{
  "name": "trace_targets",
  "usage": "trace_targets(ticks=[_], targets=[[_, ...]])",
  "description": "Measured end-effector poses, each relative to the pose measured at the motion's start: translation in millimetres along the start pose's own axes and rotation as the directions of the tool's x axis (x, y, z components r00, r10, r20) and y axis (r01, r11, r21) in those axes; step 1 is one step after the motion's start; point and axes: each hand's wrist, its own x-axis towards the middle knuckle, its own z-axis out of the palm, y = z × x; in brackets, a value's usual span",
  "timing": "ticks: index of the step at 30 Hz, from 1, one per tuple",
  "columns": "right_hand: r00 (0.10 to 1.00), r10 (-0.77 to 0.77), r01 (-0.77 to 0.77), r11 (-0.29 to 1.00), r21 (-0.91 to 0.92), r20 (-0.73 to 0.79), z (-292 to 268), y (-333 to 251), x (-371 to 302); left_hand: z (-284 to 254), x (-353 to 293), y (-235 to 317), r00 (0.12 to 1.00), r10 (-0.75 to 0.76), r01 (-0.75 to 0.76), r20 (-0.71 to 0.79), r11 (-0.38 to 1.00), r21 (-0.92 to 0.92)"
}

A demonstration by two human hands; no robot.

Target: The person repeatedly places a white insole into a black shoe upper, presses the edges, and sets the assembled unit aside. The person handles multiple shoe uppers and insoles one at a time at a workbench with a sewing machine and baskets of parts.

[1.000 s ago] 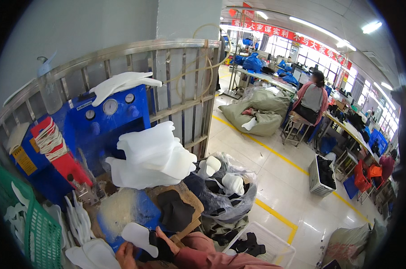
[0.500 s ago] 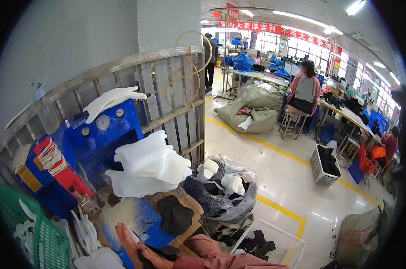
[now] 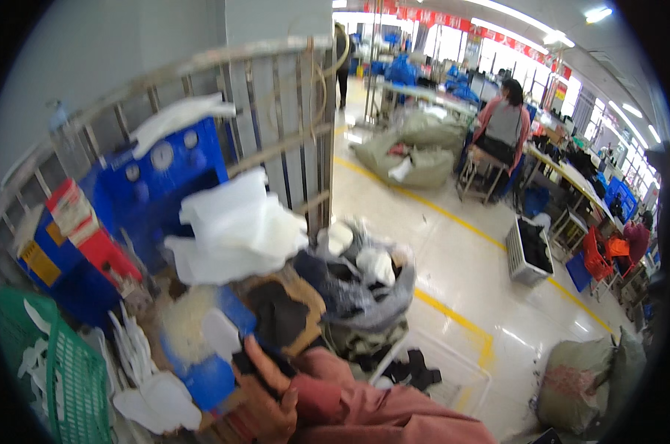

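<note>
Both my hands are low in the view, over the front of the blue work surface. My right hand, its pink cuff beside it, is closed on a black cloth piece. Just below, my left hand is closed against the same cloth; its fingers are partly blurred. A white, round-ended flat piece like an insole sticks out from the cloth, away from my hands. Whether it sits inside the cloth cannot be seen. Dark cut pieces lie on brown cardboard just beyond.
Stacked white sheets rise in front of a blue gauge machine. A green basket with white pieces stands at left. A plastic-lined bag and a white crate are at right. A person sits farther back.
The view has tipped, so the surroundings sit higher. My hands have moved right, and the white flat piece, formerly mostly hidden at my left fingers, now sticks out plainly beyond the black cloth.
</note>
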Motion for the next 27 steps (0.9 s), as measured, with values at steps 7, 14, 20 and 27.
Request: trace_targets(ticks=[7, 14, 20, 27], targets=[[0.824, 0.558, -0.567, 0.81, -0.153, -0.1, -54, 25, -37, -2, -30, 22, 0.919, 0.199, -0.027, 0.342, 0.894, -0.447], [0.328, 0.845, -0.543, 0.535, 0.648, -0.423, -135, 61, -96, 3, -35, 37, 0.794, 0.399, 0.07, 0.459, 0.69, -0.72], [-0.086, 0.886, -0.742, 0.248, 0.622, -0.456, -248, 137, -330, 21, -30, 8, 0.77, 0.316, 0.221, 0.554, 0.683, -0.696], [-0.116, 0.837, -0.993, -0.096, 0.065, -0.535, -249, 231, -532, 35, -33, 1, 0.749, 0.204, 0.344, 0.63, 0.694, -0.633]])
